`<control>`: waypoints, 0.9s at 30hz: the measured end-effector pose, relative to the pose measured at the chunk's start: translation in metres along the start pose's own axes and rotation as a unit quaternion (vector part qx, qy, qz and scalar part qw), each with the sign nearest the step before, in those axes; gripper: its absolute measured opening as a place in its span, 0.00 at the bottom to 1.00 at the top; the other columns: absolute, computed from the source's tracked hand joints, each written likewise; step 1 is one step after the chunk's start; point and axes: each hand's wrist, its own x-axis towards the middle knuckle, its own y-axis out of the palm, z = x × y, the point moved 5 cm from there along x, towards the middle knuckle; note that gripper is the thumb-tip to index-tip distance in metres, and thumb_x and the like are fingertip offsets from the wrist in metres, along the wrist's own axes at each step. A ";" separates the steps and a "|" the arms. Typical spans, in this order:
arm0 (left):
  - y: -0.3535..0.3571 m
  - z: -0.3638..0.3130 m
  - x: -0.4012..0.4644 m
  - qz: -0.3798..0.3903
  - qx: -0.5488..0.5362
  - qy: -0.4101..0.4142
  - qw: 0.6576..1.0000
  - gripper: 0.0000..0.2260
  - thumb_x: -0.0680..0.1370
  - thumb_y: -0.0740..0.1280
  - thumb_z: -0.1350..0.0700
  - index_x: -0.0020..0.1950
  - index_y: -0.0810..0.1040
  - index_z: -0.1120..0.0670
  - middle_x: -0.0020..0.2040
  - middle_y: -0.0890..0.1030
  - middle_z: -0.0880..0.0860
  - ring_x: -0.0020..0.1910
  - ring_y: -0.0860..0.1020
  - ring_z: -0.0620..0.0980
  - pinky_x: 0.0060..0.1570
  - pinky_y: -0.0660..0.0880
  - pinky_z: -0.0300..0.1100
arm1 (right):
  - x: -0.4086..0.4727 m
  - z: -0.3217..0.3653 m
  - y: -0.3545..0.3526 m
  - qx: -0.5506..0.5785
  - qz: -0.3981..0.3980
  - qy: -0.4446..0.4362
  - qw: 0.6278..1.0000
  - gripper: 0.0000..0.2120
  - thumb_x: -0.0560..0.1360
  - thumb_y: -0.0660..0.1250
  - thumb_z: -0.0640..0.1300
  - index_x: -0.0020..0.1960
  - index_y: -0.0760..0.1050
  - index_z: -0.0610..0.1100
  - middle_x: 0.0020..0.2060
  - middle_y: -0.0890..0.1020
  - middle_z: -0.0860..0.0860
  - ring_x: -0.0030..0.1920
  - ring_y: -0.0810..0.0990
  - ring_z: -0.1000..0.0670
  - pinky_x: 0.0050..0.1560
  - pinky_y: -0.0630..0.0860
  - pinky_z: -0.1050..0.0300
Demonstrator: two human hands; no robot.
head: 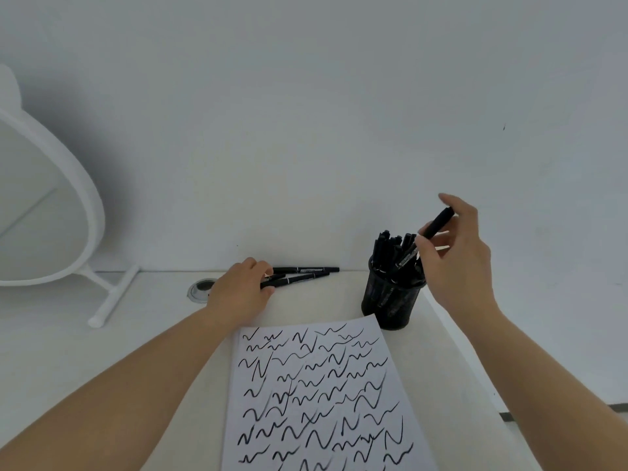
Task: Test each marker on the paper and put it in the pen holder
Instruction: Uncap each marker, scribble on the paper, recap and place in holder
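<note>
A white sheet of paper (pixel 323 396) covered with several black squiggles lies on the desk in front of me. Behind its far right corner stands a black mesh pen holder (pixel 390 300), full of several black markers. My right hand (pixel 455 256) pinches a black marker (pixel 430 234) between thumb and fingers, tilted, its lower end among the markers in the holder. Near the wall lie three loose black markers (pixel 306 275). My left hand (pixel 241 290) rests over their left ends, fingers curled on one of them.
A round white mirror on a stand (pixel 51 205) stands at the left against the wall. A cable hole (pixel 200 288) sits in the desk beside my left hand. The desk's right edge (pixel 475 365) runs close past the holder.
</note>
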 end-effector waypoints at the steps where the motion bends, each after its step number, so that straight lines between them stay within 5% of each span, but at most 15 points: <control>1: 0.003 0.000 0.003 0.007 0.010 0.000 1.000 0.14 0.77 0.62 0.49 0.61 0.71 0.49 0.56 0.73 0.50 0.55 0.72 0.51 0.47 0.72 0.46 | 0.000 -0.003 0.004 -0.007 0.009 -0.005 1.000 0.27 0.73 0.65 0.38 0.63 0.60 0.61 0.41 0.78 0.57 0.41 0.78 0.61 0.39 0.73 0.64; 12: 0.018 -0.002 0.019 0.010 0.044 -0.017 0.999 0.11 0.77 0.61 0.49 0.58 0.73 0.48 0.54 0.74 0.50 0.54 0.73 0.50 0.43 0.66 0.42 | -0.007 -0.011 0.043 -0.196 0.058 -0.081 0.976 0.23 0.70 0.70 0.42 0.63 0.70 0.50 0.39 0.67 0.55 0.42 0.74 0.46 0.43 0.66 0.58; 18: 0.018 -0.006 0.023 0.048 0.035 -0.032 0.998 0.11 0.77 0.62 0.49 0.58 0.74 0.50 0.55 0.75 0.52 0.56 0.73 0.52 0.48 0.68 0.44 | -0.013 -0.002 0.049 -0.288 0.012 -0.198 0.937 0.20 0.61 0.78 0.38 0.51 0.78 0.38 0.32 0.80 0.46 0.37 0.77 0.40 0.36 0.74 0.50; 27: 0.004 -0.007 0.005 0.031 0.035 -0.042 0.998 0.15 0.81 0.55 0.52 0.64 0.71 0.55 0.57 0.72 0.57 0.58 0.69 0.55 0.50 0.70 0.48 | -0.015 0.011 0.048 -0.382 -0.008 -0.219 0.898 0.18 0.62 0.75 0.41 0.51 0.78 0.37 0.40 0.80 0.43 0.40 0.77 0.40 0.36 0.73 0.50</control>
